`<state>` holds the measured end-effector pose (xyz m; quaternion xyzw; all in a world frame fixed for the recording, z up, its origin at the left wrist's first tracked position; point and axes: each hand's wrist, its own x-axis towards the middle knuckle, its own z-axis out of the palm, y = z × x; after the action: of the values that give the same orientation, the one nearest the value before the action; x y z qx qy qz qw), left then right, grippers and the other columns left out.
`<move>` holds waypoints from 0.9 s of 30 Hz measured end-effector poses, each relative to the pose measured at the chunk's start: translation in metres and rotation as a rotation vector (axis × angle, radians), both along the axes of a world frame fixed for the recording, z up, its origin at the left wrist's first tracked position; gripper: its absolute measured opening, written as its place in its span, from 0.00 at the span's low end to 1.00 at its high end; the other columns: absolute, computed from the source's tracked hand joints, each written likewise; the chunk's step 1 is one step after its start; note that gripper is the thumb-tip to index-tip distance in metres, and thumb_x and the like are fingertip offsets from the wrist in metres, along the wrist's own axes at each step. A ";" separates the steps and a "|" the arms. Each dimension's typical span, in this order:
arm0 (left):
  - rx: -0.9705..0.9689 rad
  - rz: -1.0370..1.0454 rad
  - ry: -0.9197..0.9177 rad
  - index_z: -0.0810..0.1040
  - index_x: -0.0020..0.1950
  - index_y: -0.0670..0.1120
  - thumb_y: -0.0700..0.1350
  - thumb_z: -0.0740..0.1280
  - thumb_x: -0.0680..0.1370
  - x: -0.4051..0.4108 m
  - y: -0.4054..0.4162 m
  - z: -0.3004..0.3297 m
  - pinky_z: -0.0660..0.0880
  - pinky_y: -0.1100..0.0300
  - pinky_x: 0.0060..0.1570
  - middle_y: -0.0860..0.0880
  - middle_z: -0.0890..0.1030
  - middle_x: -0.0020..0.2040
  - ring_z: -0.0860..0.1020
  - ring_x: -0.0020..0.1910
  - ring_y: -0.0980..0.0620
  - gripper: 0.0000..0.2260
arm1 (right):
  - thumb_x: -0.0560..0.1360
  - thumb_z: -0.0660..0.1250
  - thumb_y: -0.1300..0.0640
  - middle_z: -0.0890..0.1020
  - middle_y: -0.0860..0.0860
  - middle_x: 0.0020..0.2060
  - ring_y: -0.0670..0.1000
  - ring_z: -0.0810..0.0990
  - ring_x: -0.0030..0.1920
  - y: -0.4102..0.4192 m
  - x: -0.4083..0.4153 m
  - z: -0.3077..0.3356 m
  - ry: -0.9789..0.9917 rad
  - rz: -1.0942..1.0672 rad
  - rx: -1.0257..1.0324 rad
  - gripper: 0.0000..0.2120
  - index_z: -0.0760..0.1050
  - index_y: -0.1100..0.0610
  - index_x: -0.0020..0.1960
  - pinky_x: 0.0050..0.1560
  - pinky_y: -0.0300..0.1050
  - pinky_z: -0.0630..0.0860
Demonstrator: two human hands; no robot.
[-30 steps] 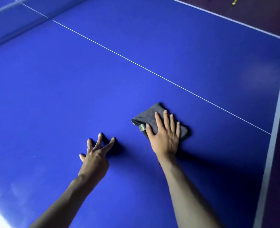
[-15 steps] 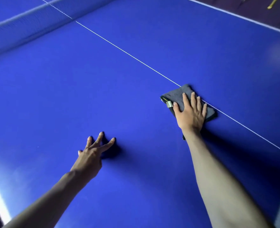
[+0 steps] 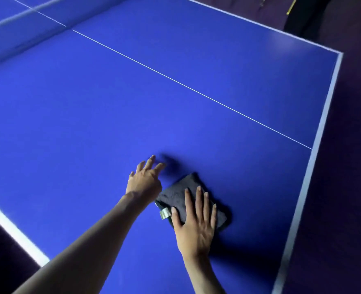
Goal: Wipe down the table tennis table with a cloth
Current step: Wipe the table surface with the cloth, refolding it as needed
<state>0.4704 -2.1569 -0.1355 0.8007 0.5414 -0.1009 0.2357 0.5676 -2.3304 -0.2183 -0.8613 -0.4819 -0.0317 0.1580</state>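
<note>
Table tennis table [image 3: 175, 85]: blue playing surface, white centre line, white edge bands at the near and right sides; the largest item, filling most of the view. The net is seen only as a blurred band at the upper left. Dark floor is seen beyond the right edge.

Cloth [image 3: 176, 193]: dark grey, folded into a thick pad, laid flat on the near half of the table, on the near side of the centre line and apart from the right edge band. A pale tag [image 3: 165, 213] projects at its near-left corner.

Right hand [image 3: 195, 227]: laid palm-down on the cloth, fingers straight and slightly spread, pressing rather than gripping.

Left hand [image 3: 144, 181]: braced on the bare surface just beside the cloth's left edge, fingers spread and arched onto their tips, nothing held.

Risks, as judged:
- Since the cloth is held by flat pressure alone, it may be left behind or unfolded if the palm slides over it.
- The left hand may be struck by a leftward stroke, given how near it stands.
- The patch under the left hand may be missed, or marked afresh with fingerprints.
- The tag may be dragged along the surface.
</note>
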 end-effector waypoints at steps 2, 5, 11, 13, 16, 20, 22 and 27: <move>-0.005 -0.013 -0.016 0.58 0.80 0.62 0.38 0.60 0.77 0.014 -0.012 -0.002 0.64 0.39 0.73 0.53 0.50 0.84 0.52 0.80 0.46 0.35 | 0.79 0.66 0.36 0.65 0.51 0.81 0.57 0.66 0.79 0.009 0.023 0.000 -0.025 0.063 0.032 0.30 0.72 0.47 0.77 0.78 0.63 0.63; -0.009 -0.023 -0.018 0.53 0.81 0.64 0.38 0.60 0.77 0.034 -0.019 -0.009 0.63 0.41 0.72 0.53 0.51 0.83 0.52 0.80 0.46 0.37 | 0.80 0.64 0.36 0.65 0.50 0.81 0.56 0.66 0.80 0.036 0.073 0.000 -0.051 0.026 0.068 0.29 0.71 0.46 0.78 0.78 0.62 0.62; 0.063 0.005 0.060 0.51 0.80 0.68 0.40 0.58 0.75 0.062 -0.023 -0.039 0.63 0.31 0.64 0.59 0.48 0.83 0.50 0.79 0.40 0.39 | 0.81 0.61 0.35 0.67 0.51 0.80 0.57 0.67 0.79 0.099 0.181 -0.005 -0.067 -0.091 0.123 0.28 0.73 0.46 0.76 0.79 0.62 0.59; 0.115 -0.022 0.064 0.54 0.80 0.68 0.44 0.57 0.74 0.059 -0.022 -0.043 0.65 0.35 0.60 0.58 0.52 0.83 0.54 0.77 0.40 0.37 | 0.81 0.60 0.34 0.67 0.50 0.80 0.56 0.66 0.79 0.121 0.219 -0.005 -0.067 -0.101 0.119 0.28 0.73 0.45 0.76 0.80 0.61 0.57; 0.123 0.000 0.047 0.57 0.79 0.68 0.50 0.56 0.73 0.059 -0.021 -0.046 0.66 0.39 0.57 0.61 0.55 0.82 0.57 0.77 0.43 0.34 | 0.80 0.58 0.33 0.66 0.50 0.80 0.55 0.65 0.80 0.159 0.279 -0.004 -0.064 -0.088 0.101 0.29 0.72 0.45 0.77 0.80 0.60 0.55; 0.117 0.065 0.029 0.58 0.78 0.69 0.52 0.58 0.72 0.067 -0.024 -0.042 0.64 0.43 0.59 0.64 0.53 0.81 0.55 0.80 0.45 0.34 | 0.80 0.56 0.31 0.65 0.50 0.81 0.56 0.63 0.80 0.200 0.334 -0.001 -0.034 -0.036 0.062 0.31 0.70 0.44 0.78 0.80 0.61 0.54; 0.112 0.070 0.021 0.58 0.78 0.70 0.52 0.58 0.73 0.068 -0.022 -0.039 0.64 0.42 0.61 0.65 0.53 0.81 0.54 0.80 0.46 0.34 | 0.80 0.55 0.31 0.65 0.51 0.81 0.56 0.63 0.80 0.210 0.344 -0.002 -0.029 -0.017 0.051 0.31 0.69 0.44 0.78 0.81 0.61 0.53; 0.065 0.108 0.010 0.57 0.77 0.72 0.50 0.61 0.76 0.071 -0.021 -0.037 0.60 0.37 0.67 0.67 0.51 0.81 0.50 0.82 0.49 0.32 | 0.82 0.56 0.35 0.65 0.53 0.81 0.57 0.64 0.80 0.181 0.317 -0.002 -0.015 -0.050 0.054 0.29 0.70 0.47 0.78 0.80 0.63 0.55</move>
<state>0.5412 -2.1784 -0.1725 0.7771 0.5879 -0.0744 0.2120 0.8844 -2.1495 -0.2202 -0.8681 -0.4606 -0.0549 0.1766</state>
